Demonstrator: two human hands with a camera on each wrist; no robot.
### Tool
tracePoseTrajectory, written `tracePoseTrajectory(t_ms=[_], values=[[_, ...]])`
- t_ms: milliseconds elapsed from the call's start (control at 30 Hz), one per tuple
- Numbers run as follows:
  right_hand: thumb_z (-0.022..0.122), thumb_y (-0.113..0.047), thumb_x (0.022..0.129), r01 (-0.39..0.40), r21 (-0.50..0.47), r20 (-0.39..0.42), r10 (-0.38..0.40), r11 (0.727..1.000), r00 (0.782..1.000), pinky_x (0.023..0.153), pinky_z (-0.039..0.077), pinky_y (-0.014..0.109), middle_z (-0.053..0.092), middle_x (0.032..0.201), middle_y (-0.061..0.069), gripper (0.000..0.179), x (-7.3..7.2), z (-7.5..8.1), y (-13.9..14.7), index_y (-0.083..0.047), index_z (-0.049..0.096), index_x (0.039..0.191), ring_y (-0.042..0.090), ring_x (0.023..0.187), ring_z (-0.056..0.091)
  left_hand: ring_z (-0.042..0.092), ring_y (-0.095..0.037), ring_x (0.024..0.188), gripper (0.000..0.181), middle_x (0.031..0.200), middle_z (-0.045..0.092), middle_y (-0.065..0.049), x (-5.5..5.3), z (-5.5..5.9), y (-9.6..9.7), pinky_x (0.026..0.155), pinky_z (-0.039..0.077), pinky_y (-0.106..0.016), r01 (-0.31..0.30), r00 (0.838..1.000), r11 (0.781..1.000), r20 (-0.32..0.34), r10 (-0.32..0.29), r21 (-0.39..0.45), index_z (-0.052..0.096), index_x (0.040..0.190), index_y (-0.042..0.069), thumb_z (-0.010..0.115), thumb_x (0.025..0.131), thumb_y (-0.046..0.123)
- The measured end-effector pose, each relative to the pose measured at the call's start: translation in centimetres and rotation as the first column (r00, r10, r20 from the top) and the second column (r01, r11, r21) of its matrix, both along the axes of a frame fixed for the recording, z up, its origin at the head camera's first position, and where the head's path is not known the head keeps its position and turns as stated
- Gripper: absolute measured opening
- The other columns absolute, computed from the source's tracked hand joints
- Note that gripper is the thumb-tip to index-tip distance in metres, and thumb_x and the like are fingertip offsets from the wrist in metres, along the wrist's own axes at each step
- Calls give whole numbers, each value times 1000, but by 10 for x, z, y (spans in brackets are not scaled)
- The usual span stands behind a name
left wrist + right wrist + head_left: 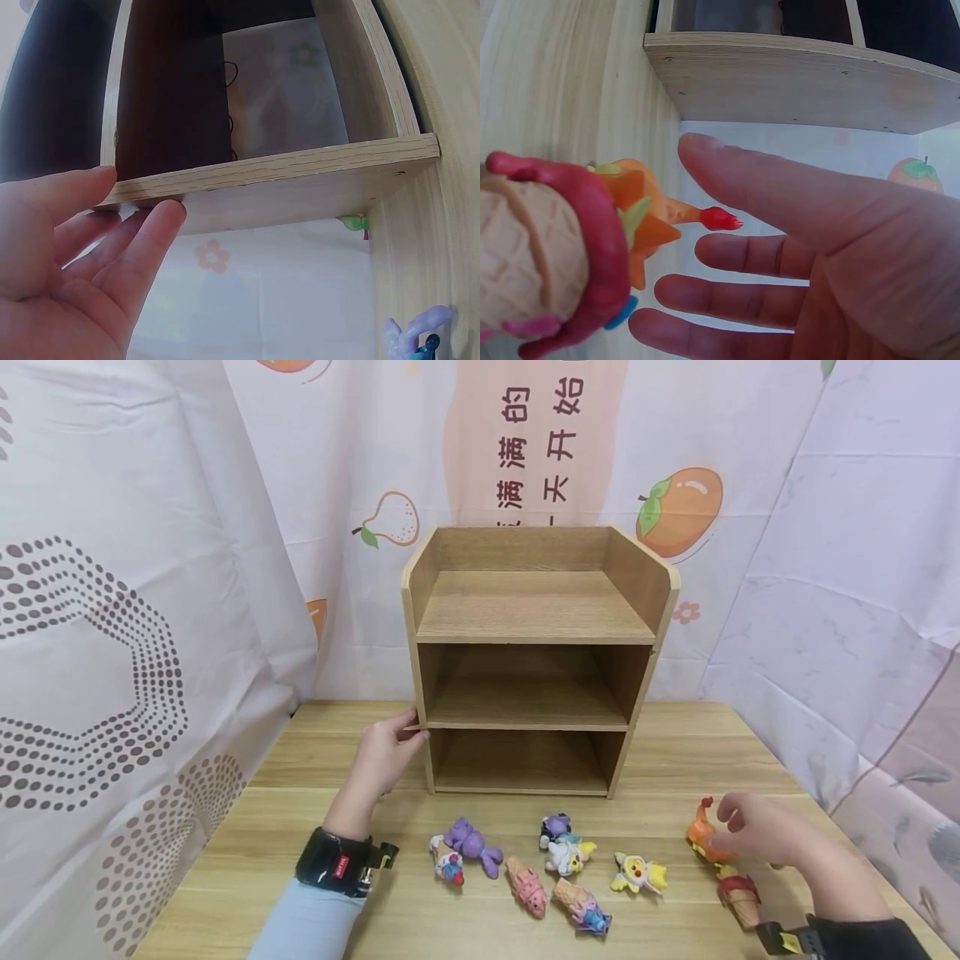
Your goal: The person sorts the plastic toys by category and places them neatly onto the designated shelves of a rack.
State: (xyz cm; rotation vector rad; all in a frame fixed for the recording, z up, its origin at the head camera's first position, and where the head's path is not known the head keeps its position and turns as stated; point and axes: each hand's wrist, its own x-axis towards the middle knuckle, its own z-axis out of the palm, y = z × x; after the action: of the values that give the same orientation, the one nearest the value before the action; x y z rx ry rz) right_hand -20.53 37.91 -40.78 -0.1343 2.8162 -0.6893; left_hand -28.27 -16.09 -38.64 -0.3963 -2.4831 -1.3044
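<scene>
Behind the counter (690, 756), a printed curtain (345, 452) was hung. By an uneven pinch, the orange toy (701, 835) could have been tipped against the cone (742, 902) at its 5 o'clock. It was set just at 9 o'clock of the right grip (772, 837), whose fingers were held apart; the shelf (536, 606) was clamped at its 9 o'clock edge by the left grip (382, 756).

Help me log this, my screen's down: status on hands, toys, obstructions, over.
Left hand touching side of light-brown boxy wooden shelf. Right hand at small orange figurine, no grip seen. Red-and-tan cone toy nearby; nothing visibly blocking.
</scene>
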Motion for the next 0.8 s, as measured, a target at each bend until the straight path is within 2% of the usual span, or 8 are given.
tracePoseTrajectory(t_ms=[267, 533, 800], values=[[85, -34, 82, 15, -2, 51, -14, 1000, 999, 48, 55, 41, 65, 98, 12, 54, -2, -1, -3, 4, 59, 111, 27, 84, 62, 71, -31, 107, 48, 131, 64, -22, 0, 0, 0, 86, 59, -41, -4, 1000, 1000, 6, 4, 3, 59, 139, -4, 73, 95, 13], [84, -32, 81, 23, 9, 87, -24, 1000, 996, 45, 56, 42, 64, 95, 7, 49, -6, -6, -7, 0, 59, 108, 25, 81, 62, 71, -31, 106, 51, 129, 66, -21, 0, 0, 0, 86, 59, -41, -5, 1000, 1000, 8, 4, 15, 60, 139, -3, 75, 94, 17], [85, -34, 80, 30, 21, 107, -33, 999, 994, 45, 56, 43, 59, 89, 6, 47, -10, -11, -6, -4, 59, 105, 23, 75, 58, 71, -32, 106, 51, 129, 66, -21, 0, 0, 0, 86, 60, -41, -5, 1000, 1000, 8, 5, 20, 60, 139, -2, 75, 94, 18]])
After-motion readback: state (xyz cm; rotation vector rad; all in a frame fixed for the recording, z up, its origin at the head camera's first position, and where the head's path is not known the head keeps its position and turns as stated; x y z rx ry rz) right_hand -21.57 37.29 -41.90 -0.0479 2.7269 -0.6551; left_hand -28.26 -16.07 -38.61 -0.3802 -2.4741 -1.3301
